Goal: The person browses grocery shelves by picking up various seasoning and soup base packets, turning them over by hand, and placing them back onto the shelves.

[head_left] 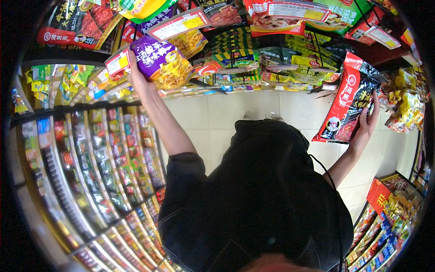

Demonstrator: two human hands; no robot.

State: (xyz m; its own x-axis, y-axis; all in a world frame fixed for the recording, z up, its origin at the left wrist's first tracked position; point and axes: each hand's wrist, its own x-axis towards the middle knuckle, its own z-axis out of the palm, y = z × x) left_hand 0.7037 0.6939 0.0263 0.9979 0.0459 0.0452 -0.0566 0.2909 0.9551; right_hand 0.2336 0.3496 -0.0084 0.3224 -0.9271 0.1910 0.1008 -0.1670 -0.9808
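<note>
In the head view my right hand (364,122) grips a red and black hotpot seasoning packet (349,97) by its lower right side, away from the rack. The packet is tilted and faces up. My left hand (139,75) reaches up to the rack and is closed at the left edge of a purple and yellow seasoning packet (164,62); some of its fingers are hidden. Right beside those fingers is a yellow and white price tag (118,62) with a red border.
Hanging packets line the rack ahead, among them a black and red beef packet (74,25) and green packets (233,45). Long shelves of small goods (102,158) run on the left. Snack bags (404,102) hang at right, above a red-signed display (380,197). Tiled floor (226,109) lies below.
</note>
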